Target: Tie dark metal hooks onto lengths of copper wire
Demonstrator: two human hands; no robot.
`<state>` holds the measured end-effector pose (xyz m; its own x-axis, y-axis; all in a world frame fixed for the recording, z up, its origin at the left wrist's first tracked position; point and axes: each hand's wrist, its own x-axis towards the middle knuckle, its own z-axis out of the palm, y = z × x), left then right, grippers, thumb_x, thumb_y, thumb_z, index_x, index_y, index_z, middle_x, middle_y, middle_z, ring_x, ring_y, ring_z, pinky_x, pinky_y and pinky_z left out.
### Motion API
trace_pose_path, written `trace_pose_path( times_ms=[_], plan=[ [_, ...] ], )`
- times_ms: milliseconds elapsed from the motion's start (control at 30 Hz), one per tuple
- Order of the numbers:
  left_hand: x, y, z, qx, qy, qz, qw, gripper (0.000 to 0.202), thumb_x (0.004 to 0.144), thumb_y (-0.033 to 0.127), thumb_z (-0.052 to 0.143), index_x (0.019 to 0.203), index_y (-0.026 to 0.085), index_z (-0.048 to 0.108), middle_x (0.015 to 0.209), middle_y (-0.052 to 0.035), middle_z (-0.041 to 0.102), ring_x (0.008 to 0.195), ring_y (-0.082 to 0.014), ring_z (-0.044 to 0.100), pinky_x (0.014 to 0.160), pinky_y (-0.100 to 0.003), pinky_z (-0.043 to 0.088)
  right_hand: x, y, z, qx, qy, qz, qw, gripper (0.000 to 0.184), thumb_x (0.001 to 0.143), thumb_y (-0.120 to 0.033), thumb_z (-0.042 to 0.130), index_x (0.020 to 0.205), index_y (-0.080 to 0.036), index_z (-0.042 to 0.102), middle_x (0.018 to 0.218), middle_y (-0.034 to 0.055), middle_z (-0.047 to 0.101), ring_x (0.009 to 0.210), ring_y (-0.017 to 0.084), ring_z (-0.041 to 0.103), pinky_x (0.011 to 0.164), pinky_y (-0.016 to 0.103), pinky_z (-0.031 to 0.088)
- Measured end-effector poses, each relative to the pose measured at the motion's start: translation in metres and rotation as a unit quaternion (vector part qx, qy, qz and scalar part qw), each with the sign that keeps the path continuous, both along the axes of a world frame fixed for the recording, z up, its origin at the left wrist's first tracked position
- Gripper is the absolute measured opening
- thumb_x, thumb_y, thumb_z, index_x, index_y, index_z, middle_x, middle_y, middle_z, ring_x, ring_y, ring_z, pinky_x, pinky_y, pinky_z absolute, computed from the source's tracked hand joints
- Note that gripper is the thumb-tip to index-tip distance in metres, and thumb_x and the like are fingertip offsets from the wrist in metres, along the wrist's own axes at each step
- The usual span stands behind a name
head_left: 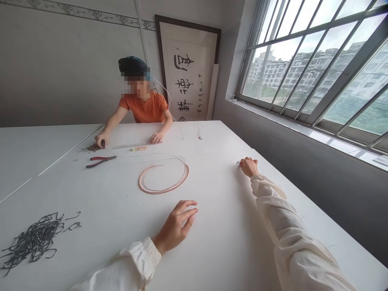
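My left hand hovers over or rests on the white table, in front of the coil, with its fingers stretched out and nothing in them. At the end of my outstretched arm, my right hand is closed at the table's right side. A small dark bent wire piece shows at its fingertips. Closest to my left hand lies a loose coil of copper-coloured wire. Off to the left sits a tangled pile of dark bent wire pieces.
Opposite me sits a person in an orange shirt, one hand at a brown pile, the other on a thin clear strip. Red-handled pliers, small pale beads and thin wires lie around. A barred window is right.
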<state>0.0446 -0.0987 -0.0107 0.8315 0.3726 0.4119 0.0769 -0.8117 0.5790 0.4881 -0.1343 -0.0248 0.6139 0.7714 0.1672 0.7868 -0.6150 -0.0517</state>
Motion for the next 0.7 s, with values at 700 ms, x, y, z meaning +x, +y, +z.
trace_pose_path(
  times_ms=[700],
  plan=[
    [-0.002,-0.005,-0.004,-0.044,0.019,0.001,0.999,0.029,0.098,0.017,0.044,0.116,0.025,0.066,0.117,-0.0072,0.06,0.11,-0.0184,0.057,0.092,-0.033,0.053,0.042,0.011,-0.008,0.019,0.044,-0.114,0.992,0.032,0.095,-0.034,0.06,0.121,-0.015,0.059,0.122,0.0097,0.06,0.107,0.023,0.062,0.091,0.045,0.053]
  ],
)
